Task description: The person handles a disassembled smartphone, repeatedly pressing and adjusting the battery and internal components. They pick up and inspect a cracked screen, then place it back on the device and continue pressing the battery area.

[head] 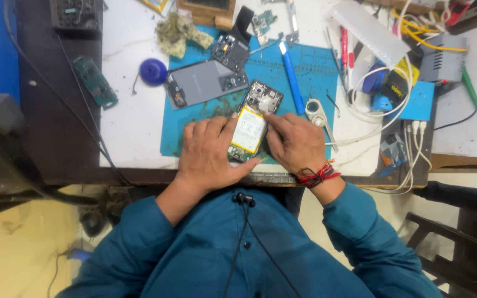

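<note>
Head view looks down on an opened phone [254, 124] lying on a blue mat [305, 72], which serves as landmark; the left hand [208, 152] lies flat over the phone's left edge at the mat's near edge, fingers spread, pinning rather than gripping it; the right hand [293, 142] rests at the phone's right side, fingertips bunched and pressing by the yellow battery [248, 129]; a grey back cover [205, 83] lies on the mat's far left part; a blue pry tool [292, 77] lies mid-mat; a purple cap [153, 72] sits on the white surface [128, 127] just left of the mat.
</note>
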